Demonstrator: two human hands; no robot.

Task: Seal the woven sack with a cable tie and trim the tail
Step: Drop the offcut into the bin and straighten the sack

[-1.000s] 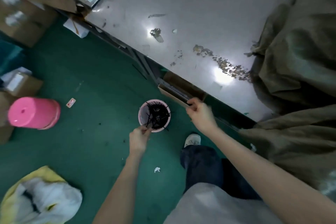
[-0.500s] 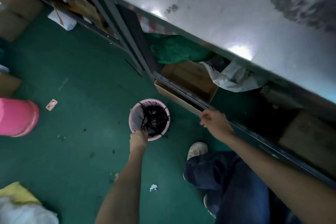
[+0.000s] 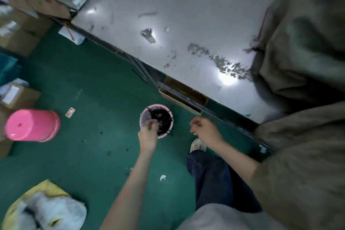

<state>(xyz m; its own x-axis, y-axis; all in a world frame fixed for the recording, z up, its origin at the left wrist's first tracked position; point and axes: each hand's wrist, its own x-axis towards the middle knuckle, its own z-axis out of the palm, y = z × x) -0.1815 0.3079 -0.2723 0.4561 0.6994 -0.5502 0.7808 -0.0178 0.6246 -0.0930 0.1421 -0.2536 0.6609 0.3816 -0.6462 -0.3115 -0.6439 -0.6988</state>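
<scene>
A small pink cup (image 3: 142, 117) full of black cable ties (image 3: 162, 119) stands on the green floor by the table's edge. My left hand (image 3: 148, 136) reaches into its near rim, fingertips pinched on a cable tie among the bunch; blur hides the exact grip. My right hand (image 3: 204, 129) hovers to the right of the cup with its fingers curled and nothing in them, just off the table frame. The olive woven sack (image 3: 308, 46) lies bunched on the table at the right and hangs down towards me.
The grey metal table (image 3: 186, 15) carries scattered crumbs. A pink bucket (image 3: 32, 125) lies at the left beside cardboard boxes (image 3: 18, 95). A yellow and white bag (image 3: 43, 209) sits at bottom left. My jeans leg (image 3: 211, 177) and shoe (image 3: 197, 144) stand close to the cup.
The view dipped under the table and has come back up. My right hand has let go of the table edge. My left hand stays at the cup.
</scene>
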